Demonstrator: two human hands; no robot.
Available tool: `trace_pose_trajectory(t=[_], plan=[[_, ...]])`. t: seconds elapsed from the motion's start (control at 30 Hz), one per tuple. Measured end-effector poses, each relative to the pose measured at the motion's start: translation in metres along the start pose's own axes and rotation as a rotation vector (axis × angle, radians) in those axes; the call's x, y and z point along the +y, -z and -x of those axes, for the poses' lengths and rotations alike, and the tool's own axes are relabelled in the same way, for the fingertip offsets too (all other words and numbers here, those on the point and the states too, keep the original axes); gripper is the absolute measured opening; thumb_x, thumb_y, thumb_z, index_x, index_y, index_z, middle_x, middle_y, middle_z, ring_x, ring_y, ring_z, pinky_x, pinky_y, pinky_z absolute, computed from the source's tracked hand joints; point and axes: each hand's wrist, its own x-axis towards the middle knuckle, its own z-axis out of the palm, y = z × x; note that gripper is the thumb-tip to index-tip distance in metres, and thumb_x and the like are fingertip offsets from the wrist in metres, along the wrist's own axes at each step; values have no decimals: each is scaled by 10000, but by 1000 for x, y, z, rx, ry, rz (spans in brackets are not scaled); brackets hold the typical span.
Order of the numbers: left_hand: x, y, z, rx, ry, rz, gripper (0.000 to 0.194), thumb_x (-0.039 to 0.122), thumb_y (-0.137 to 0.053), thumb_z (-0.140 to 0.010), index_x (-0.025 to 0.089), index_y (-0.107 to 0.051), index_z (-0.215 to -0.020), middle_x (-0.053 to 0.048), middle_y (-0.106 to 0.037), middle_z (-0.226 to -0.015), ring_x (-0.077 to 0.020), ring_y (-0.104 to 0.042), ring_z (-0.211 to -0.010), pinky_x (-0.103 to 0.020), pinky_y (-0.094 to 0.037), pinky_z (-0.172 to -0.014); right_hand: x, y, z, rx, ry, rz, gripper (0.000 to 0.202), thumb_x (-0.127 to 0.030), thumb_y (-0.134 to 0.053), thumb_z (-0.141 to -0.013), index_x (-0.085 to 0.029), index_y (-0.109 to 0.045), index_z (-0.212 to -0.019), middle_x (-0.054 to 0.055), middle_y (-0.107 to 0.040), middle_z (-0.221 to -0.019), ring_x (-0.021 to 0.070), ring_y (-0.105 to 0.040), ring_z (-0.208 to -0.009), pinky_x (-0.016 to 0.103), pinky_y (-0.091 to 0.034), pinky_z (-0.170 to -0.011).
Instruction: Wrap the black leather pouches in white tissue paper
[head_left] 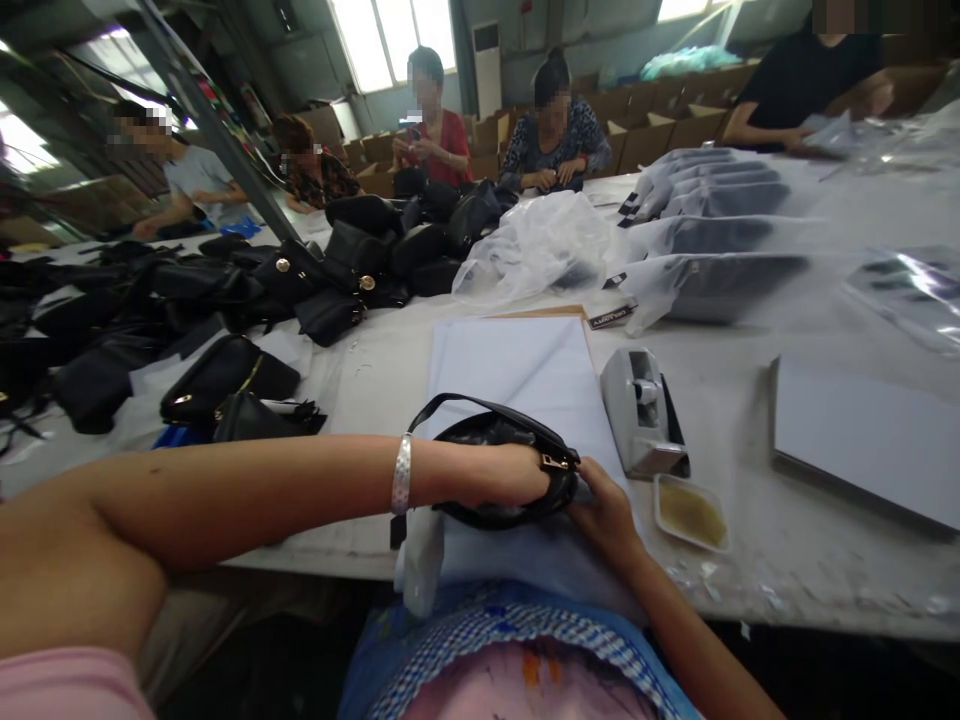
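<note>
A small black handbag (480, 515) with a zip and a strap lies at the table's front edge, its mouth open towards me. My left hand (517, 474) reaches into the bag from the left, and its fingers are hidden inside. At the bag's right end, my right hand (604, 512) grips the outside near the gold zip pull (555, 462). Beneath and beyond the bag is a stack of white paper sheets (514, 350). Some white wrapping material (424, 560) hangs at the bag's lower left.
A grey tape dispenser (634, 410) and a small tray of yellowish stuff (690, 512) stand to the right, with a white board (862, 430) beyond. Black bags (225, 380) pile up at left. Bags in translucent wrapping (720, 270) lie at back right. Several co-workers sit across the table.
</note>
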Motion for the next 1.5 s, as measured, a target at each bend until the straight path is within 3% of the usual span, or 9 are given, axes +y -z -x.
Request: trace_pose_trajectory(t=[0.1, 0.23, 0.47, 0.67, 0.97, 1.07, 1.23, 1.4, 1.5], plan=[[9, 22, 17, -99, -148, -113, 323, 290, -430, -941, 199, -737, -912, -30, -750, -877, -170, -670, -776, -246, -487, -715, 4, 2, 2, 32, -39, 22, 218, -276, -593, -852, -239, -600, -1067, 52, -674, -1055, 258, -639, -1022, 369, -534, -832], [-2, 50, 45, -17, -341, -183, 286, 206, -513, -922, 235, -704, -1134, -13, -748, -1078, -169, -681, -954, -243, -476, -858, 6, 8, 5, 3, -39, 28, 315, -323, -635, -862, -235, -593, -1161, 76, -668, -1163, 279, -624, -1113, 408, -538, -905], [-47, 39, 51, 43, -441, -321, 365, 214, -608, -907, 206, -623, -1271, -59, -708, -1181, -193, -655, -1057, -275, -473, -914, -43, 37, 3, 133, 107, 87, 807, -341, -734, -838, -259, -295, -1510, 133, -452, -1474, 307, -493, -1312, 527, -422, -1103], [-31, 27, 39, 116, -403, -619, 163, 315, -679, -859, 185, -742, -934, -56, -735, -933, -232, -655, -917, -323, -487, -804, -72, 32, -5, 109, 389, 286, 564, -200, -686, -874, -303, -487, -1392, 105, -372, -1528, 313, -419, -1374, 505, -447, -1096], [-13, 4, -11, 197, -474, -391, 205, 284, -583, -896, 214, -770, -850, -30, -757, -805, -172, -674, -738, -253, -424, -634, -72, 27, 4, 154, 177, 260, 529, -221, -607, -926, -247, -401, -1413, 137, -425, -1508, 287, -478, -1340, 466, -512, -1032], [-17, 27, 4, 122, -544, -247, 226, 258, -538, -944, 212, -759, -959, -32, -766, -940, -154, -690, -841, -222, -467, -740, -76, 36, 1, 122, 218, 365, 513, -225, -614, -920, -269, -435, -1400, 110, -446, -1502, 308, -441, -1367, 513, -479, -1057], [-39, 59, 59, 431, -484, -160, 217, 319, -565, -956, 187, -705, -1056, -49, -735, -1044, -144, -683, -931, -221, -505, -841, -96, 49, -10, 119, 337, 523, 565, -229, -673, -886, -250, -467, -1411, 108, -455, -1497, 349, -338, -1422, 602, -332, -1143], [-78, 27, 80, 328, -648, -488, 506, 501, -611, -880, 162, -609, -1255, -111, -673, -1256, -225, -624, -1164, -333, -487, -1018, -117, 48, -27, -155, 694, 575, 432, -165, -578, -942, -198, -513, -1367, 78, -617, -1338, 248, -525, -1280, 447, -422, -1099], [-96, 13, 76, 416, -578, -692, 481, 444, -641, -878, 159, -603, -1263, -106, -646, -1313, -287, -539, -1280, -438, -464, -1058, -125, 46, -40, -276, 627, 693, 238, -121, -563, -930, -147, -634, -1155, 98, -710, -1093, 244, -656, -964, 415, -520, -891]])
